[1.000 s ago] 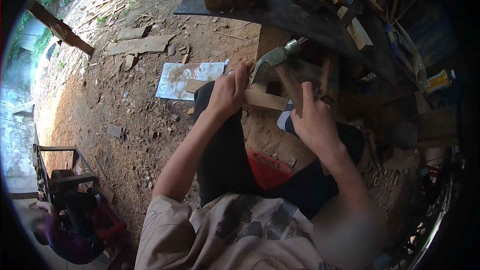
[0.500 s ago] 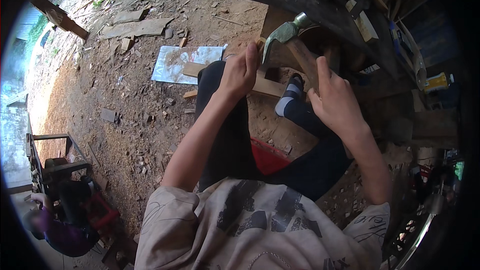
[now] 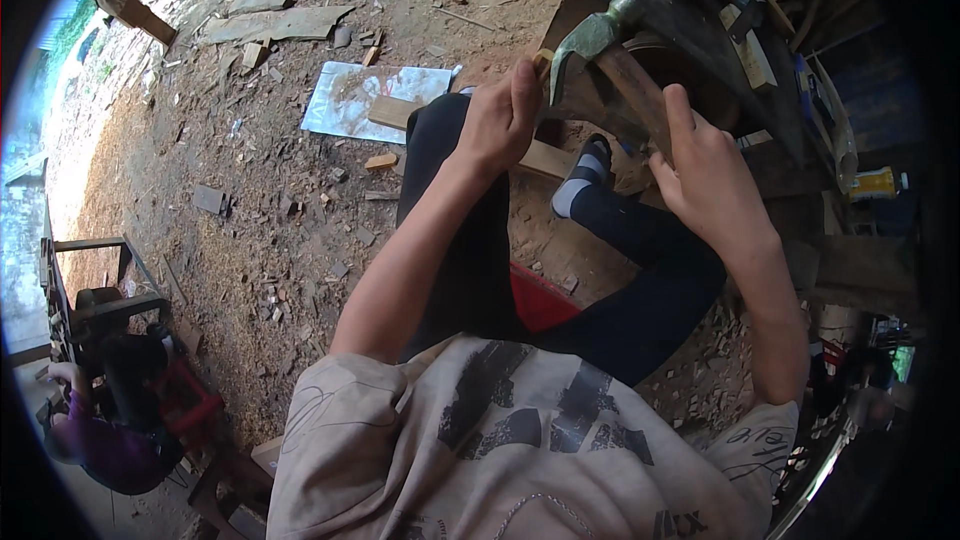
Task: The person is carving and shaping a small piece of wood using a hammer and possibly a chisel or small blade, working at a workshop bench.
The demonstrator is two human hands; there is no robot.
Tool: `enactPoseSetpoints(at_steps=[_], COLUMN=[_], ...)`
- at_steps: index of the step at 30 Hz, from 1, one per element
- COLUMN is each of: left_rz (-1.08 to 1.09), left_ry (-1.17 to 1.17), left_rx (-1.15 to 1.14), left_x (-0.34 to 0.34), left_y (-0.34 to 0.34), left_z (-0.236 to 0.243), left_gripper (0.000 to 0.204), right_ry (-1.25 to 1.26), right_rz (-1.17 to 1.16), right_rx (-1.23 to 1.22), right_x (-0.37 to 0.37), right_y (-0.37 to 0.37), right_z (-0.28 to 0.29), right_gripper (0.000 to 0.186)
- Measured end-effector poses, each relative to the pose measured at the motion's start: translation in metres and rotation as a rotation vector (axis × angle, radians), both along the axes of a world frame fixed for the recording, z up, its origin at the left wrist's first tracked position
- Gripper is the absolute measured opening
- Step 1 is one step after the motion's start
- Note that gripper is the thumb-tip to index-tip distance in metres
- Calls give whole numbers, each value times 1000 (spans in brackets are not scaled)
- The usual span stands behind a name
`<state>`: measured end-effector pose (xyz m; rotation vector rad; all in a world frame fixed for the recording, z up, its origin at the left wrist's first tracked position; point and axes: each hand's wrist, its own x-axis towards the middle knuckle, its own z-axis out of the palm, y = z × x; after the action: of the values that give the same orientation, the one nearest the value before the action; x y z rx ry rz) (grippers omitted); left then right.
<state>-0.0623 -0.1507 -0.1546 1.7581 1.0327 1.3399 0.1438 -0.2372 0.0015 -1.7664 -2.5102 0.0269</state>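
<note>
My right hand grips the wooden handle of a claw hammer, whose metal head is raised up and to the left, its claw beside my left hand. My left hand is closed on a small piece of light wood, mostly hidden by my fingers. Below the hammer a wooden board runs behind my left knee, continuing as a light strip over a white printed sheet lying on the dirt.
A dark bench holding wood pieces and tools stands at the upper right. My bent legs surround a red seat or crate. Another person sits at the lower left beside a black metal frame. Wood scraps litter the ground.
Both my hands have risen and moved rightward in the picture with the hammer and wood piece. The surrounding scene has shifted upward in view, and more of my right foot shows.
</note>
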Motion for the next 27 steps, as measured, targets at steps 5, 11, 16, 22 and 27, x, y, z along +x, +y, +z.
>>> enactPoseSetpoints(at_steps=[5, 11, 16, 22, 27], left_rz=[1, -10, -14, -1, -23], left_ry=[-54, -73, -80, -85, -8], left_rx=[26, 62, 129, 161, 324], left_x=[-3, -5, -6, -6, -1], left_y=[-1, -2, 1, 3, 42], left_z=[-4, -6, -10, -2, 74], left_gripper=[54, 53, 56, 55, 49], right_ry=[-30, -86, -113, -144, -94], right_rz=[71, 86, 93, 100, 86], right_rx=[16, 3, -5, 7, 222], right_x=[-2, -6, -10, -8, 16], right_y=[5, 4, 5, 7, 20], right_z=[8, 20, 27, 35, 72], right_gripper=[58, 58, 58, 57, 62])
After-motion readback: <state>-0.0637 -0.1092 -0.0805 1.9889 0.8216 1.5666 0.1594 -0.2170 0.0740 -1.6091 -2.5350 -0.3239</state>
